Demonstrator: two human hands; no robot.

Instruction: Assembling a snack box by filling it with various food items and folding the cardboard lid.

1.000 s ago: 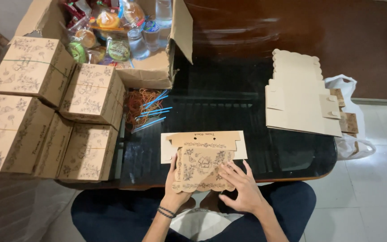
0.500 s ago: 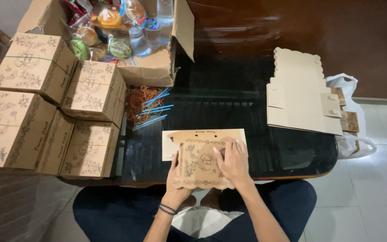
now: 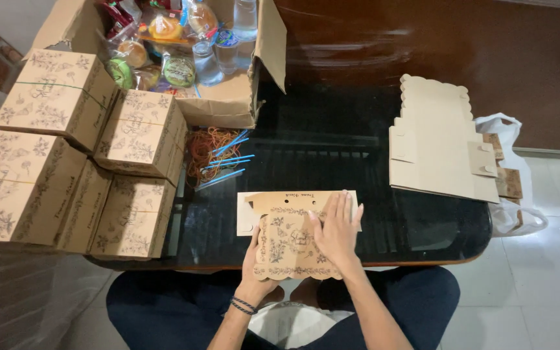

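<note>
We see the right hand (image 3: 337, 230) lying palm down, its fingers (image 3: 339, 206) straight and held close together, pressed flat on a flat printed cardboard box blank (image 3: 286, 240). The fingertips reach up to the blank's upper flap, close to its far edge. The left hand (image 3: 253, 256) sits at the blank's left side near the table's front edge; its fingers are tucked along or under the card, so we cannot tell whether they grip it or only steady it. A dark braided band (image 3: 244, 304) circles the left wrist.

The blank lies at the near edge of a black glass table (image 3: 332, 155), straight ahead of the person, with its scalloped end overhanging toward the lap. It is brown with a floral line drawing on its face.

Just beyond the blank, to the left, we see a loose heap of orange rubber bands (image 3: 201, 152) with a few blue straws (image 3: 225, 162) lying across them. Left of those, a stack of folded printed boxes (image 3: 66, 155) covers the left end of the table, several deep. Behind them stands an open cardboard carton (image 3: 238, 100) filled with wrapped snacks and small water cups (image 3: 205, 61). On the right end of the table lies a pile of unfolded plain-side blanks (image 3: 439, 149), well apart from the hands, and past the table's right edge a white plastic bag (image 3: 510, 207) rests on the tiled floor.
</note>
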